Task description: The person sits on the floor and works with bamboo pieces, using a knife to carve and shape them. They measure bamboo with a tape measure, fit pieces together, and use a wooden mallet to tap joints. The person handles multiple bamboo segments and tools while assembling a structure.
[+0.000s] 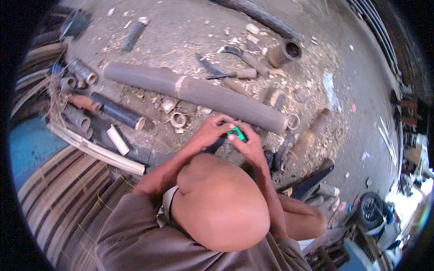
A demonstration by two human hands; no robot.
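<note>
My left hand (213, 131) and my right hand (250, 147) meet in front of me. A small bright green object (236, 133) is between their fingers, partly covered, and its kind I cannot make out. Both hands are closed around it, thumbs toward each other. Just beyond them lies a thick brown bamboo pole (217, 97), running from far left to near right with a pale joint ring around its middle. The hands are near its right half; whether they touch it I cannot tell. A cut bamboo ring (178, 120) lies left of my hands, another ring (294, 121) by the pole's right end.
Beyond the pole lie a hooked knife (246, 58), a wooden-handled tool (242, 73) and a dark blade (208, 66). A hollow bamboo section (276, 56) lies farther right. Shavings cover the floor. Bamboo tubes (118, 110) and curved slats (68, 180) lie left, a wheel (370, 210) right.
</note>
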